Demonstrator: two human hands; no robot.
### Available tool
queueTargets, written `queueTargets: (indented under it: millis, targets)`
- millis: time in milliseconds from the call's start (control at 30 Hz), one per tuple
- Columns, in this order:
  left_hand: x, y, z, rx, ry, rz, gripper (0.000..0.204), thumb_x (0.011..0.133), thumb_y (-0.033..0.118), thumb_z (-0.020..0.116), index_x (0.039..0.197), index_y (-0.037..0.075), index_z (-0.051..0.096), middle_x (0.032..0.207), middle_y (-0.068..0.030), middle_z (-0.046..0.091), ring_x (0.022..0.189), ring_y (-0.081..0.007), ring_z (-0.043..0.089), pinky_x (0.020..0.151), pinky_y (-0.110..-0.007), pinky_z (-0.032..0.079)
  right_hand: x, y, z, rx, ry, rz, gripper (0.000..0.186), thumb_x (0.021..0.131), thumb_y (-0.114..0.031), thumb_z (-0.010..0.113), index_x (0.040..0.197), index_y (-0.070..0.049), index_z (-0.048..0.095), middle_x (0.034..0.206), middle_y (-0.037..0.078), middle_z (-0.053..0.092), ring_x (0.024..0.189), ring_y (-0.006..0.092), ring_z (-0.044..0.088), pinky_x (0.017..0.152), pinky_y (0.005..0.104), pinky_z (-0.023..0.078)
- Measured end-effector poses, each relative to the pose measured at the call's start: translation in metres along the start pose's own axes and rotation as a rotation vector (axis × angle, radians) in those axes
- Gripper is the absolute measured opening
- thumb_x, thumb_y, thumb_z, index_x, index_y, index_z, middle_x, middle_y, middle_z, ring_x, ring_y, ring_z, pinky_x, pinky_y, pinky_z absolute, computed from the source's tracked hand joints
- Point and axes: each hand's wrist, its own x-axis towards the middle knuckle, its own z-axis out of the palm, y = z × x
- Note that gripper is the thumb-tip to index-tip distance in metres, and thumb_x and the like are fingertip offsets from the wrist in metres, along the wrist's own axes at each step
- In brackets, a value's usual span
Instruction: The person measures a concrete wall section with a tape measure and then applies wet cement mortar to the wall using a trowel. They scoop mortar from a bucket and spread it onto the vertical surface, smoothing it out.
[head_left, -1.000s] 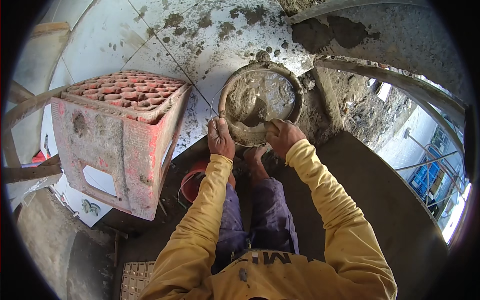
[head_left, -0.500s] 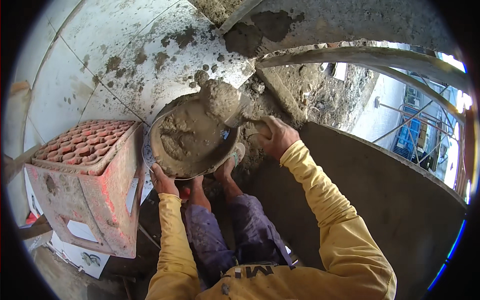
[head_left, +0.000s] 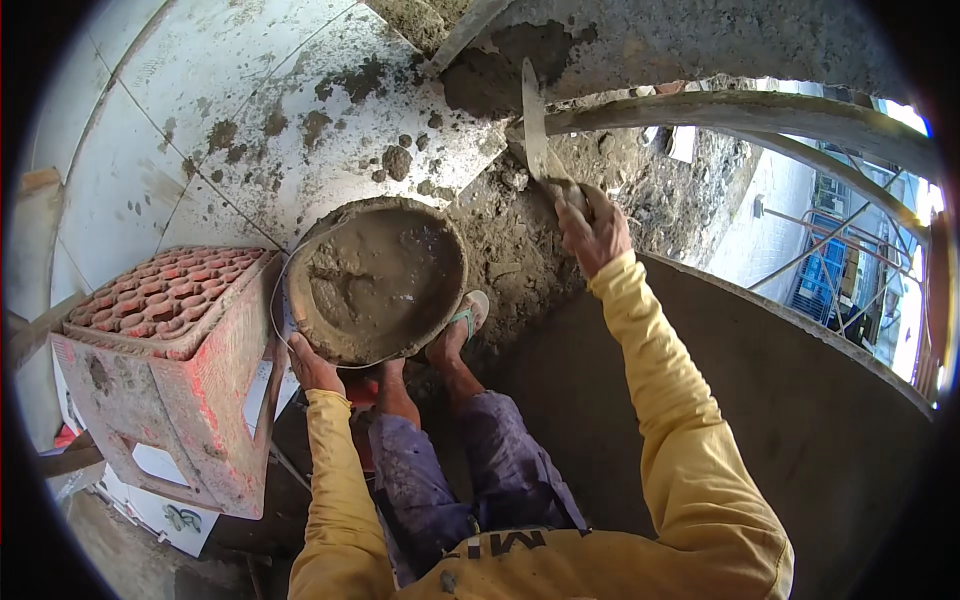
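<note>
My right hand (head_left: 592, 228) is closed round the handle of a trowel (head_left: 535, 120). Its blade is seen nearly edge-on and points away from me, with its tip in front of a dark wet mortar patch (head_left: 480, 82) on a grey concrete surface; I cannot tell if they touch. No lump of mortar shows on the blade. My left hand (head_left: 316, 366) grips the near left edge of a round bucket (head_left: 462, 262), tilted toward me. Grey wet mortar (head_left: 385, 275) fills much of the bucket, with a hollow in its surface.
A mortar-smeared red plastic crate (head_left: 165, 390) stands left of the bucket. White panels (head_left: 270, 110) spattered with mortar lie beyond it. Wooden boards (head_left: 720, 112) cross at the far right above rubble (head_left: 620, 190). A dark grey wall-like slab (head_left: 700, 390) stands to my right.
The trowel has swung from over the bucket away to the far right, and the mortar load on it no longer shows. The bucket and my left hand have shifted slightly left.
</note>
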Motion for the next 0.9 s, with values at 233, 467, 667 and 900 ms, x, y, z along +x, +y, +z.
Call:
queueTargets:
  millis: [233, 467, 667, 900]
  targets:
    - [-0.034, 0.022, 0.044, 0.26, -0.041, 0.222, 0.061, 0.099, 0.051, 0.044, 0.132, -0.001, 0.045, 0.128, -0.0165, 0.053, 0.113, -0.0271, 0.055, 0.093, -0.038, 0.047, -0.076, -0.044, -0.003, -0.378, -0.275, -0.177, 0.038, 0.087, -0.03, 0.06, 0.118, -0.008, 0.059, 0.099, 0.016, 0.064, 0.094, 0.0339, 0.064, 0.079, 0.0394, 0.053]
    - [-0.061, 0.054, 0.105, 0.367, -0.11, 0.511, 0.033, 0.102, 0.034, 0.047, 0.107, 0.002, 0.054, 0.092, -0.007, 0.057, 0.083, -0.0162, 0.05, 0.077, -0.032, 0.043, -0.037, -0.07, 0.081, -0.756, -0.308, -0.104, 0.035, 0.089, -0.017, 0.047, 0.121, -0.011, 0.059, 0.115, 0.024, 0.061, 0.107, 0.04, 0.061, 0.086, 0.0486, 0.049]
    - [-0.058, 0.055, 0.105, 0.391, -0.132, 0.491, 0.033, 0.102, 0.034, 0.047, 0.087, 0.005, 0.044, 0.072, 0.0, 0.037, 0.068, -0.0111, 0.035, 0.063, -0.029, 0.037, -0.028, -0.043, 0.127, -0.563, -0.497, -0.069, 0.03, 0.085, -0.023, 0.053, 0.11, -0.013, 0.064, 0.101, 0.018, 0.068, 0.096, 0.0351, 0.065, 0.085, 0.0465, 0.051]
    - [-0.041, 0.054, 0.079, 0.364, -0.187, 0.443, 0.037, 0.102, 0.039, 0.046, 0.087, 0.005, 0.045, 0.072, 0.0002, 0.039, 0.068, -0.0103, 0.039, 0.063, -0.029, 0.037, -0.071, -0.016, 0.112, -0.203, -0.426, -0.082, 0.034, 0.08, -0.032, 0.059, 0.112, -0.022, 0.065, 0.104, 0.012, 0.068, 0.094, 0.0363, 0.065, 0.082, 0.0458, 0.052]
